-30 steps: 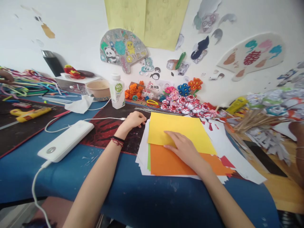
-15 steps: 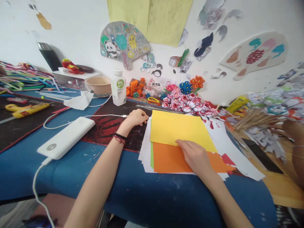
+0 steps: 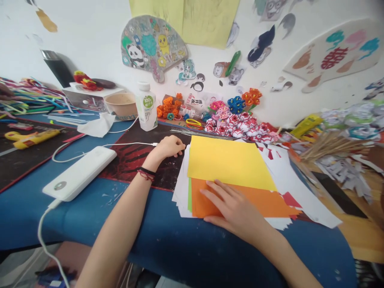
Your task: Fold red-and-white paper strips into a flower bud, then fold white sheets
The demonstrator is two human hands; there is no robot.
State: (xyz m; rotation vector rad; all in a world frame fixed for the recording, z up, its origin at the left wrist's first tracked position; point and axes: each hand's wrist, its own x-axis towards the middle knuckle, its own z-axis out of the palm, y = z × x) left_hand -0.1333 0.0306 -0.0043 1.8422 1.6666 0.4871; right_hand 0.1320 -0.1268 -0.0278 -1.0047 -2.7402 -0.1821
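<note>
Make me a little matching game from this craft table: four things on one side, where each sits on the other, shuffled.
Things:
1. yellow sheet
2. white power bank
3. drink bottle
4. right hand

Places:
A. flat on the orange sheet
B. upright beside the tan bowl
C. top of the paper stack, beyond the orange sheet
D. on the blue table cover, left of the left hand, cable plugged in

Pairs: 1-C, 2-D, 3-B, 4-A
</note>
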